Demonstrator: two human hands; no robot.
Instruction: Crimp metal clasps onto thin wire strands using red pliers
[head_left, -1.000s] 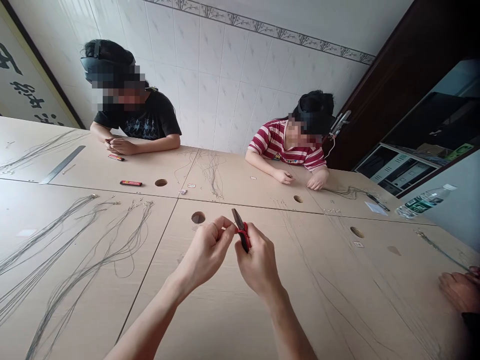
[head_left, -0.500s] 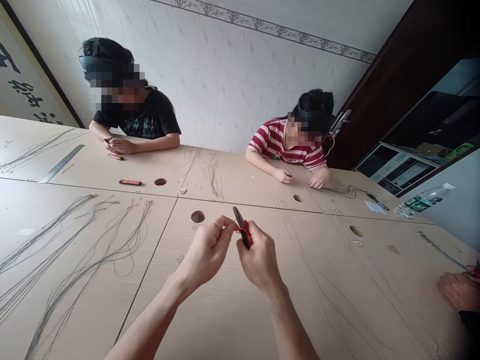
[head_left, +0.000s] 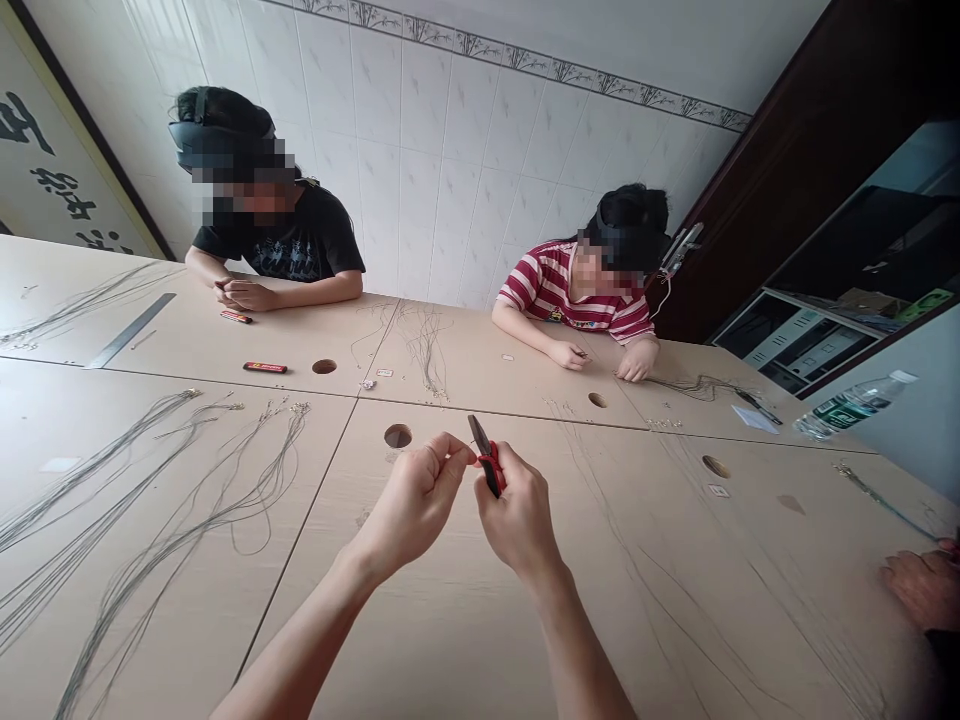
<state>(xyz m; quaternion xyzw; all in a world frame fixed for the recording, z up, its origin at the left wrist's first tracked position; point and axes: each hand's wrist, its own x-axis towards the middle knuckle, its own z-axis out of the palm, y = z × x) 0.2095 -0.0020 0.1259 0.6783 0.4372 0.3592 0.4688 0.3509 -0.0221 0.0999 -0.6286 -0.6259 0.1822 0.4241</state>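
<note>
Red-and-black handled pliers [head_left: 489,464] point up and away, gripped in my right hand [head_left: 519,515]. My left hand [head_left: 420,490] is closed in a pinch just left of the pliers' jaws. Whatever lies between its thumb and forefinger is too small to make out. Both hands are raised over the middle of the table. Bundles of thin dark cords [head_left: 217,510] with small metal ends lie to the left. Fainter, thin cords [head_left: 645,560] stretch across the tabletop at right.
Two people sit across the table [head_left: 450,640]; another person's hand [head_left: 922,590] is at the right edge. Around are a metal ruler [head_left: 133,330], a red-black marker-like stick [head_left: 265,368], a water bottle [head_left: 855,405] and round table holes [head_left: 398,436].
The view has shifted slightly. My hands and the pliers keep nearly the same pose, with the pliers' tip still beside my left fingertips.
</note>
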